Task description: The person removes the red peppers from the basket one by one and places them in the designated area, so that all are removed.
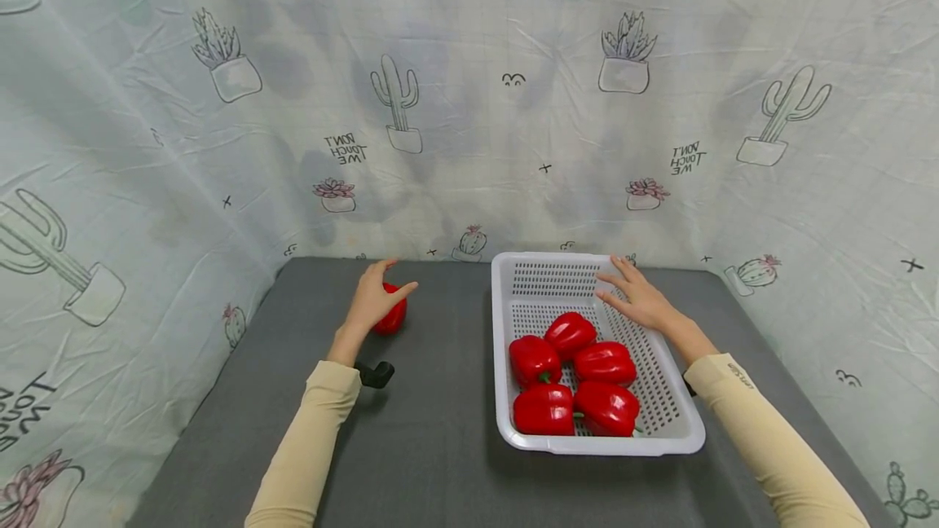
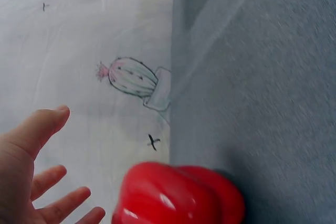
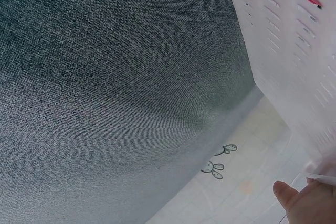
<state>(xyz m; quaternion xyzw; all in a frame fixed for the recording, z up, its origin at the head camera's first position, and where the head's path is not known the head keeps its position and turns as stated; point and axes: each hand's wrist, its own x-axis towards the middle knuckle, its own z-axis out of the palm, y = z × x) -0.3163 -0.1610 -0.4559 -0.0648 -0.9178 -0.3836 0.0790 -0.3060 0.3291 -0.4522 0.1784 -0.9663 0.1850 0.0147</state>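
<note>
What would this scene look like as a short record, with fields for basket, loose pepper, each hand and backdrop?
Basket: white, perforated; five red peppers inside
Loose pepper: red, on grey tabletop, left of basket
Left hand: fingers spread, close by loose pepper, not gripping
Right hand: fingers spread at basket's far right side; contact unclear
Backdrop: pale sheet, cactus prints

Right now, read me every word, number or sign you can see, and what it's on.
"DON'T TOUCH", then "ME" or "WE", back to front, repeated on the patterned cloth.
"×", small marks on the same cloth.
Right sleeve: lettering too small to read.
No readable numbers.
</note>
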